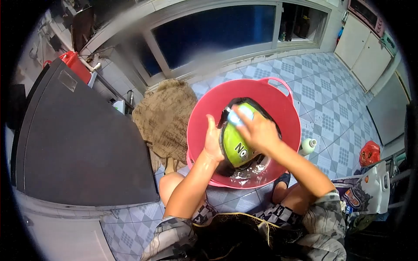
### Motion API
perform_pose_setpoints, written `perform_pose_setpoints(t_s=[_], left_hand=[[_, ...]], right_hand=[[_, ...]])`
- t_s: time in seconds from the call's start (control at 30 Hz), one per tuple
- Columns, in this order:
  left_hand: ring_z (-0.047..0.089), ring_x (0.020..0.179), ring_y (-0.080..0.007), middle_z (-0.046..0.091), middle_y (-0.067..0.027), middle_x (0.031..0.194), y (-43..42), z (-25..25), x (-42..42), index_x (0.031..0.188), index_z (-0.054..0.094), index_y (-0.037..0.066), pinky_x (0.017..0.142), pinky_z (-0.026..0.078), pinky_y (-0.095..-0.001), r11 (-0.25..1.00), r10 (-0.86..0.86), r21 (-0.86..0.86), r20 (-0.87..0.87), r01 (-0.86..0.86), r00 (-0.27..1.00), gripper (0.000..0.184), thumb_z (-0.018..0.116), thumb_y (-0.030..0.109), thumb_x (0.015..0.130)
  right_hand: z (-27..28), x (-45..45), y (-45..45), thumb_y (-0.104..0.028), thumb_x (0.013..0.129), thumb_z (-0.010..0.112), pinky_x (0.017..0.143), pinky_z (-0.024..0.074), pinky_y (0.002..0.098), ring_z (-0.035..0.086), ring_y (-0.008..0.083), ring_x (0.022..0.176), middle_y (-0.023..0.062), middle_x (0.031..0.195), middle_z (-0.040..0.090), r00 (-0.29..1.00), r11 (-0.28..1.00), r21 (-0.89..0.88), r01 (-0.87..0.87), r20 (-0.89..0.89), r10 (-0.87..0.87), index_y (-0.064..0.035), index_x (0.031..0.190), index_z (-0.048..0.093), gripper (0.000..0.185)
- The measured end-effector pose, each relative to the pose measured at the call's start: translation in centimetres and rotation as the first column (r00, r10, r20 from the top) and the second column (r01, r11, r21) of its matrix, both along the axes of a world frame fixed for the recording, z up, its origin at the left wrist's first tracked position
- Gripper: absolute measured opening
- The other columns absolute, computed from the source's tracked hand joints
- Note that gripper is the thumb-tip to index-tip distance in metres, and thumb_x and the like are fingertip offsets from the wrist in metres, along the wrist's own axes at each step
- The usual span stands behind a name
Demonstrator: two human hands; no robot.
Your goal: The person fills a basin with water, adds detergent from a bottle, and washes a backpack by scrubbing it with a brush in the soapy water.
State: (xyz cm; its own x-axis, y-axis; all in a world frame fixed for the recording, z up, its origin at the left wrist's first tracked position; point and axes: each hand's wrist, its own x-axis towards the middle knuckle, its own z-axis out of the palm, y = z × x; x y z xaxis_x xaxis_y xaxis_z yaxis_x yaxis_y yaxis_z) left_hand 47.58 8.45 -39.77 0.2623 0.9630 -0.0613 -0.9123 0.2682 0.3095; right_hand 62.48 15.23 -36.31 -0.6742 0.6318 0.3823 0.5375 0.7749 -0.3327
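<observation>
A lime-green bag with black trim [238, 141], with "NO" lettering partly showing, is tilted up inside a pink plastic tub [200, 115]. My left hand [213, 141] holds the bag at its left edge, thumb pointing up; its other fingers are partly hidden by the bag. My right hand [260, 132] is on the bag's upper front, fingers curled over a light-blue block [241, 115] pressed against the green face. Motion blur hides what exactly the block is. Shiny water [250, 177] lies in the tub's bottom, around the bag's lower end.
A pale green bottle [308, 146] stands on the tiled floor right of the tub. A brown patterned cloth [165, 115] is at the left, beside a dark cabinet [82, 143]. A white printed package [368, 191] and a red plastic bag [370, 153] are at the right.
</observation>
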Motion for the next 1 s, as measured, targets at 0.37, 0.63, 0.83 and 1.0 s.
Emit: perform_pose_setpoints(t_s=[0.37,0.63,0.83,1.0], left_hand=[[0.05,0.115,-0.0318,0.047,-0.0172,0.129,0.6,0.3,0.1,0.133,0.037,0.004,0.099,0.038,-0.0464,0.996,-0.01,0.089,0.004,0.01,1.0,0.1,0.021,0.082,0.074],[0.046,0.119,-0.0335,0.046,-0.019,0.13,0.7,0.3,0.3,0.135,0.035,0.002,0.101,0.035,-0.0465,0.998,0.055,-0.021,0.0,-0.055,0.998,0.102,0.021,0.082,0.074],[0.048,0.117,-0.0312,0.047,-0.0168,0.13,1.0,0.7,1.3,0.133,0.038,0.003,0.1,0.037,-0.0442,0.99,0.137,-0.027,-0.098,-0.14,0.986,0.1,0.021,0.082,0.074],[0.048,0.117,-0.029,0.049,-0.0152,0.128,1.1,1.0,1.0,0.131,0.04,0.005,0.1,0.038,-0.0427,0.993,0.112,-0.022,-0.098,-0.115,0.989,0.096,0.021,0.081,0.075]], right_hand=[[0.8,1.2,-3.4,-0.038,0.087,0.051,0.058,0.0498,0.045,0.059,0.0368,0.069,0.0233,0.087,0.052,0.986,0.981,-0.161,-0.109,0.104,0.127,-0.0332,0.139,0.032,0.056],[0.4,-0.1,-2.0,-0.037,0.088,0.049,0.052,0.0487,0.0465,0.059,0.0378,0.06,0.025,0.085,0.053,0.998,0.989,-0.138,0.058,0.0,-0.059,-0.0284,0.139,0.033,0.054],[0.8,-0.9,-3.6,-0.037,0.088,0.049,0.051,0.0494,0.0455,0.059,0.0382,0.058,0.0257,0.08,0.053,0.998,0.988,-0.145,0.044,0.052,-0.036,-0.0282,0.138,0.034,0.052],[0.5,-1.6,-2.5,-0.036,0.089,0.047,0.054,0.0493,0.0486,0.059,0.0409,0.061,0.0286,0.083,0.053,0.995,0.981,-0.176,0.083,-0.043,-0.092,-0.0236,0.138,0.035,0.051]])
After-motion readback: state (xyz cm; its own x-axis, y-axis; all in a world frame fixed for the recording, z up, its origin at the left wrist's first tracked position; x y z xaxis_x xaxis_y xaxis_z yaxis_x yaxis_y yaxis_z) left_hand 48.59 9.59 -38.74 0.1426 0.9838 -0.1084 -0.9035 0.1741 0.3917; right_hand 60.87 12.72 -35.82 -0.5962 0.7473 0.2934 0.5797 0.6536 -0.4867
